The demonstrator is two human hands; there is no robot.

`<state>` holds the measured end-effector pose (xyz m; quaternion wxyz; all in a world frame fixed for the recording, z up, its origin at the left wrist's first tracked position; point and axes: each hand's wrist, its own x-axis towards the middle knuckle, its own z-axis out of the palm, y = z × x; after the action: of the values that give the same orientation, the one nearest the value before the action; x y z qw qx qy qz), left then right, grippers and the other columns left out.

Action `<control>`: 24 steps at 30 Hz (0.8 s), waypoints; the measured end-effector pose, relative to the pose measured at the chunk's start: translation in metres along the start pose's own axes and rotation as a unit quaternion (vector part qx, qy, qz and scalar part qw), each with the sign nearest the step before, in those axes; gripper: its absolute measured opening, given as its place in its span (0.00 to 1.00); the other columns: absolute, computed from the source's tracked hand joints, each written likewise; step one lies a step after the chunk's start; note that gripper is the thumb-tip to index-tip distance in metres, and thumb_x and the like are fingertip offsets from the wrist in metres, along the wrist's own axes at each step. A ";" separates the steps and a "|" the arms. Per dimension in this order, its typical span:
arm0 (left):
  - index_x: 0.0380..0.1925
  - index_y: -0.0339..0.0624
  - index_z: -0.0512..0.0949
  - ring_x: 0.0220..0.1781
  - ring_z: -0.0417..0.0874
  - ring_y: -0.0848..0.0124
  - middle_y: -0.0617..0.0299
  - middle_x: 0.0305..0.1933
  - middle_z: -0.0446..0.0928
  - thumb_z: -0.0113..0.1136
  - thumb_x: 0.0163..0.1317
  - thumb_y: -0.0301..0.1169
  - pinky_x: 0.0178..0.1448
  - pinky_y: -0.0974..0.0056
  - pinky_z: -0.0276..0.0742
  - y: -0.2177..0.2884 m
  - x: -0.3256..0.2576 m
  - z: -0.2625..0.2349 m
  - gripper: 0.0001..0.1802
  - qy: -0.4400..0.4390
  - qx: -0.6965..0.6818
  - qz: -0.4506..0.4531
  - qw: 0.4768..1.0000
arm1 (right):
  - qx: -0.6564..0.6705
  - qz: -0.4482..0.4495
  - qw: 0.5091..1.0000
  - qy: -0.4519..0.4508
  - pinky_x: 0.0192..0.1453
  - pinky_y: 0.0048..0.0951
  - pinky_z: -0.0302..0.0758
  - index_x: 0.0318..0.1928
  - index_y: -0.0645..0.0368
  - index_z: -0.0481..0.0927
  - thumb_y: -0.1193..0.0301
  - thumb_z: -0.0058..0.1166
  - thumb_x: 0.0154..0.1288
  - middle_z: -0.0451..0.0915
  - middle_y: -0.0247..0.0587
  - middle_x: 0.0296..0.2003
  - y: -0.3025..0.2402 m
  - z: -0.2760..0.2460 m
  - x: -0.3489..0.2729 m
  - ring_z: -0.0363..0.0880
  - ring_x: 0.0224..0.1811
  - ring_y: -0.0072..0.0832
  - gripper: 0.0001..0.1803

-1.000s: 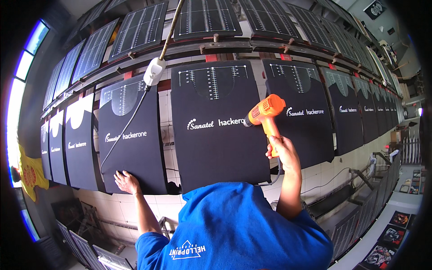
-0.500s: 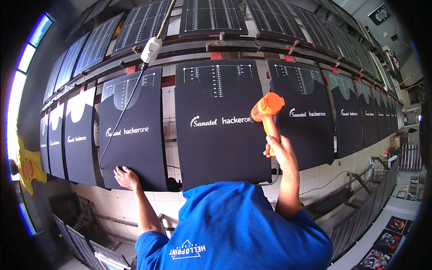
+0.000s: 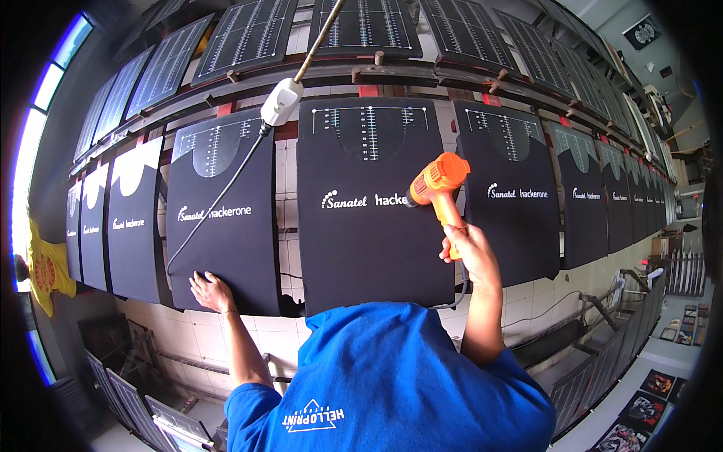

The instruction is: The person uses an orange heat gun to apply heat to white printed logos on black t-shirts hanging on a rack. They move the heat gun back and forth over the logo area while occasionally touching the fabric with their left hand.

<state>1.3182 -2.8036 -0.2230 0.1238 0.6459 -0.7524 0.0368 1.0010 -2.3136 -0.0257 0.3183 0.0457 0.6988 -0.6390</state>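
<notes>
My right hand (image 3: pixel 474 252) is wrapped round the handle of an orange heat gun (image 3: pixel 443 178). Its dark nozzle points left, over the right part of the white print on a black T-shirt (image 3: pixel 369 248) in front of me. That shirt is stretched flat on a printing board, its neck opening showing the board's white ruler marks. My left hand (image 3: pixel 213 292) lies with fingers spread on the lower edge of the neighbouring black T-shirt (image 3: pixel 218 256) to the left, which bears the same white print.
A white plug connector (image 3: pixel 282 102) hangs from above, its dark cable crossing the left shirt. More boards with printed black shirts (image 3: pixel 586 218) line both sides. Behind a metal rail (image 3: pixel 324 77) stand bare ruled boards (image 3: pixel 361 29). A yellow cloth (image 3: pixel 50 267) hangs far left.
The heat gun has shifted slightly left, its nozzle now covering more of the print. The hanging connector has swung right and down. My left hand stays on the left shirt.
</notes>
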 end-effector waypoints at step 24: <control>0.67 0.47 0.67 0.75 0.60 0.55 0.56 0.73 0.63 0.42 0.72 0.49 0.75 0.51 0.55 0.004 0.000 -0.001 0.29 -0.001 0.003 -0.009 1.000 | 0.011 0.007 0.999 -0.031 0.27 0.22 0.75 0.41 0.62 0.76 0.60 0.57 0.69 0.76 0.32 0.24 -0.005 0.006 0.002 0.79 0.23 0.20 0.16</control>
<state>1.3149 -2.8031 -0.2213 0.1211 0.6534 -0.7463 0.0374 0.9997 -2.3205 -0.0223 0.3441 0.0343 0.6808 -0.6457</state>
